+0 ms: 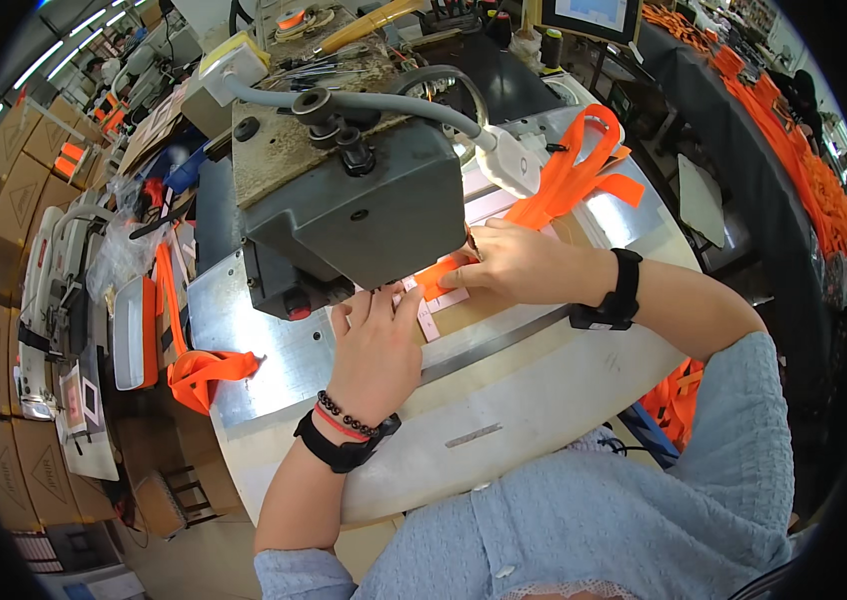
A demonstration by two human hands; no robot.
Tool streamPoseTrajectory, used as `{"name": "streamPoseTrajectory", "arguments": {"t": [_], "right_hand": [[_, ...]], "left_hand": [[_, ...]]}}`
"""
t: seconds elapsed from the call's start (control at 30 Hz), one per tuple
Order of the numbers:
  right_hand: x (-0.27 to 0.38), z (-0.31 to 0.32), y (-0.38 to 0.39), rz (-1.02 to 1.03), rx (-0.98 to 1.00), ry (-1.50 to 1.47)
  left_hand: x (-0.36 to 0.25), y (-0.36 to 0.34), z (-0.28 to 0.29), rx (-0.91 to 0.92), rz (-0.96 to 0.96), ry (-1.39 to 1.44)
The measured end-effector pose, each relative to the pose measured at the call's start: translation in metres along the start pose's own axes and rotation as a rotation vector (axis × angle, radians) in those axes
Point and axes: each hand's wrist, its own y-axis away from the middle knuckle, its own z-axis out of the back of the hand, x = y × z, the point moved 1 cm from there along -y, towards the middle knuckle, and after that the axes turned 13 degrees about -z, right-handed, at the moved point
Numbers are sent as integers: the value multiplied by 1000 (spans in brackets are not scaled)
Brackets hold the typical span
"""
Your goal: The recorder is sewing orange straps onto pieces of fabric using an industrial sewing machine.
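Note:
A grey industrial sewing machine (pixel 344 200) stands on a metal-topped table (pixel 274 360). An orange webbing strap (pixel 564 180) runs from the far right in under the machine head. My right hand (pixel 519 265) lies flat on the strap, pressing it down right beside the machine head. My left hand (pixel 374 345) rests on the plate with its fingers spread, the fingertips touching the strap's end and a small pink-white label (pixel 428 318) under the machine head. The needle area is hidden by the machine head.
A loose orange strap bundle (pixel 206 368) hangs at the table's left edge. A white gooseneck lamp (pixel 504 160) reaches over the machine. Cardboard boxes (pixel 14 200) stack on the left. A long pile of orange straps (pixel 794 150) lies on a dark table at the right.

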Motion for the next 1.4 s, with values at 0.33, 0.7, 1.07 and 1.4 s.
{"name": "streamPoseTrajectory", "arguments": {"t": [0.33, 0.7, 1.07, 1.4], "right_hand": [[1, 2, 1, -41, -24, 8], [-3, 13, 3, -90, -33, 134], [7, 9, 0, -52, -56, 131], [-3, 2, 1, -127, -23, -71]], "left_hand": [[0, -2, 0, 0, -4, 14], [9, -4, -12, -61, -3, 56], [10, -3, -13, -65, 7, 71], [1, -4, -6, -49, -28, 14]]}}
